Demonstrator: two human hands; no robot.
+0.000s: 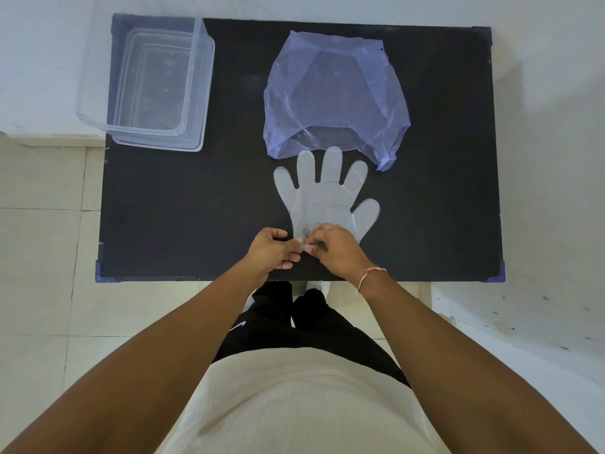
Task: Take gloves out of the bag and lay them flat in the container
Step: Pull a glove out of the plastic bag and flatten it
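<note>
A clear plastic glove (327, 198) lies flat on the black table (183, 204), fingers pointing away from me toward the bag. My left hand (273, 250) and my right hand (337, 250) both pinch the glove's cuff at the near edge. The translucent blue bag (334, 96) sits just beyond the glove's fingertips, its mouth facing me. A clear rectangular container (154, 86) stands at the table's far left corner, with nothing visible inside it.
The table's near edge runs just below my hands. White walls border the table on the left and right, and tiled floor shows below. My legs stand close to the front edge.
</note>
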